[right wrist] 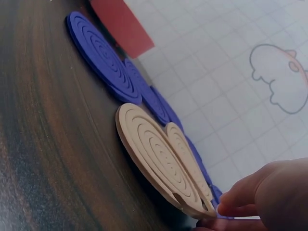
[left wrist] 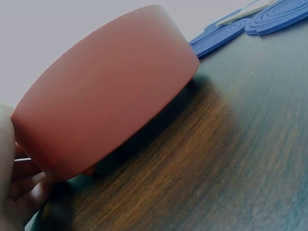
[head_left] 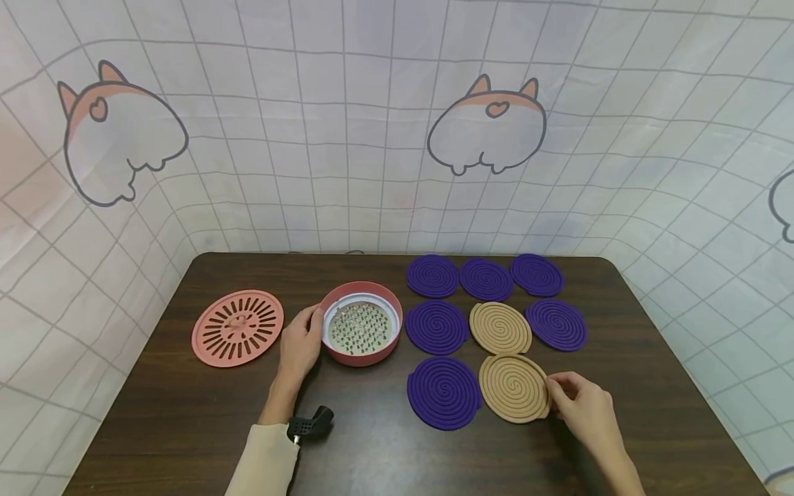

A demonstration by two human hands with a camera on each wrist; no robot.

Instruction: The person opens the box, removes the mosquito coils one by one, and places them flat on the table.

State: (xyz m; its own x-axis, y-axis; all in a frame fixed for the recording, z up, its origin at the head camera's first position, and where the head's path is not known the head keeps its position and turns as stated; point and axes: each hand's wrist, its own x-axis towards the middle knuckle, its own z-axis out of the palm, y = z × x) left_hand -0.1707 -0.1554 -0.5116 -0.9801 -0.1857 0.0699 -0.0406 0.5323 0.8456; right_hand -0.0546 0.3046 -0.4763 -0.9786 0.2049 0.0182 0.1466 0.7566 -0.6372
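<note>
My left hand (head_left: 301, 344) grips the left side of a round red bowl (head_left: 362, 359). Inside it sit a white ring and a speckled, mesh-like disc. In the left wrist view, fingertips show under the bowl (left wrist: 110, 91), and shadow lies beneath its lower edge. With thumb and fingers, my right hand (head_left: 583, 410) pinches the right edge of the nearer tan mosquito coil (head_left: 513, 388). The right wrist view shows this tan coil (right wrist: 156, 156) with dark shadow under its near edge. Just behind it lies a second tan coil (head_left: 500, 328).
Several purple mosquito coils (head_left: 444, 393) lie around the tan ones on the dark wooden table (head_left: 366, 448). A pink slotted lid (head_left: 238, 328) lies left of my left hand. Behind the table hangs a white grid-patterned cloth (head_left: 372, 138).
</note>
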